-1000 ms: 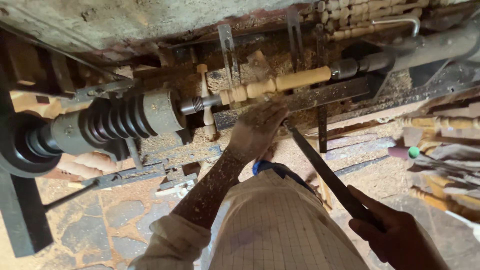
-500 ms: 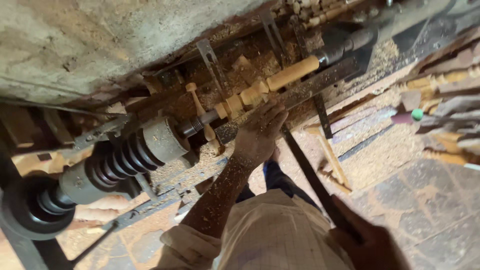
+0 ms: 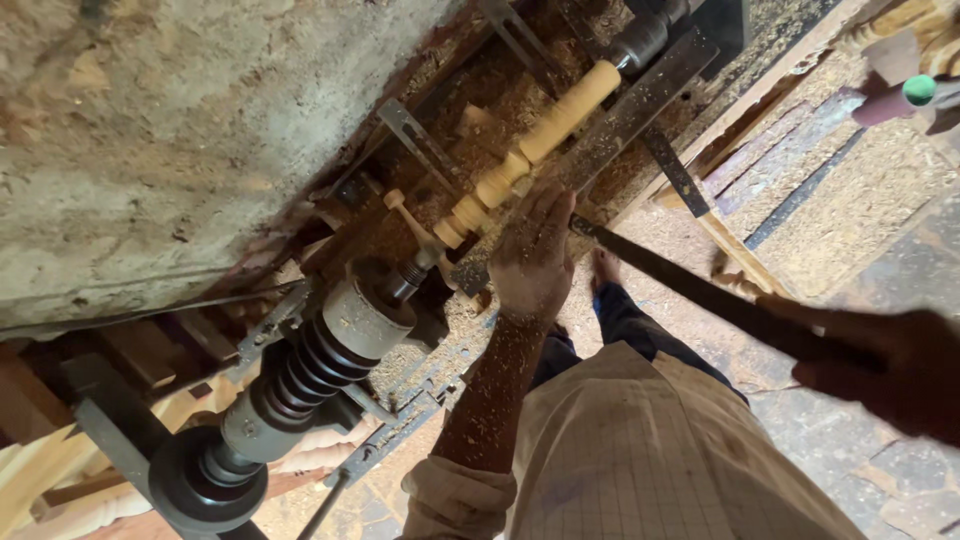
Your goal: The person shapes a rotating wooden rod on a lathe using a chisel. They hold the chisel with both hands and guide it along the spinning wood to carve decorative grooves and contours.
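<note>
On lathe, one spindle [image 3: 530, 150], one chisel [image 3: 700, 290], two hands [image 3: 535, 250].
</note>
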Action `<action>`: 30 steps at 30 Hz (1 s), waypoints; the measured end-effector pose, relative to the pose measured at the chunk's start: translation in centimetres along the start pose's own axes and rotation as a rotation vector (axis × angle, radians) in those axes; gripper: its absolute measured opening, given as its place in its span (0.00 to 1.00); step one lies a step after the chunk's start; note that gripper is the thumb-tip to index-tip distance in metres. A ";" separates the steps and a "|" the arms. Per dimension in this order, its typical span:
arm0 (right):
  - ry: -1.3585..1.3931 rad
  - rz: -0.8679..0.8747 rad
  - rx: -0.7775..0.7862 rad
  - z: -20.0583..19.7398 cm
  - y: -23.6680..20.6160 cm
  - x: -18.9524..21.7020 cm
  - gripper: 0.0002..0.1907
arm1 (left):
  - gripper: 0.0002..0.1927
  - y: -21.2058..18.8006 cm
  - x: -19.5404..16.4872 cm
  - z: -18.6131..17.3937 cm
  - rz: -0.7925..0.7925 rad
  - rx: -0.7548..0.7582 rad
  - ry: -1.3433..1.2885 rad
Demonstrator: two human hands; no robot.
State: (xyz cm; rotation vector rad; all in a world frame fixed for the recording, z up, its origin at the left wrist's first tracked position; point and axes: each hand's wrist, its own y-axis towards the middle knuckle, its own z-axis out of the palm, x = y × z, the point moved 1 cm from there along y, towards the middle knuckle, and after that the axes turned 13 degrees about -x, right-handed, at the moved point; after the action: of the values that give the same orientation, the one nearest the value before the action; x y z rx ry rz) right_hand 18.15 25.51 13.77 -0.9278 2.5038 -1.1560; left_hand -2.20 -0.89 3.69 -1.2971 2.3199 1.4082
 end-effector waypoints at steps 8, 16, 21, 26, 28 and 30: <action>0.072 -0.028 -0.031 4.4 -8.3 5.6 0.40 | 0.18 0.3 0.3 -0.3 0.022 0.059 -0.037; 0.254 -0.073 -0.139 9.2 -9.3 4.9 0.42 | 0.21 -0.2 0.7 0.4 0.027 0.136 -0.038; 0.137 -0.018 -0.074 8.3 -9.0 5.3 0.41 | 0.20 -0.1 0.5 0.1 0.024 0.165 -0.052; -0.040 -0.050 -0.064 4.6 -8.5 5.1 0.44 | 0.21 0.3 0.3 -0.3 0.016 0.152 -0.056; -0.100 -0.011 -0.010 3.7 -7.2 4.3 0.43 | 0.21 0.3 0.3 -0.1 -0.005 0.125 -0.071; -0.019 0.033 0.006 2.7 -5.3 2.7 0.42 | 0.20 0.3 0.3 0.1 0.022 0.111 -0.037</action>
State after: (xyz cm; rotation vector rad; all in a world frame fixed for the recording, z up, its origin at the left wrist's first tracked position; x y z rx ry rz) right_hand 19.69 19.55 16.08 -0.8881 2.4891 -1.1389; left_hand -2.61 -0.88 3.68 -1.2081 2.3586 1.2786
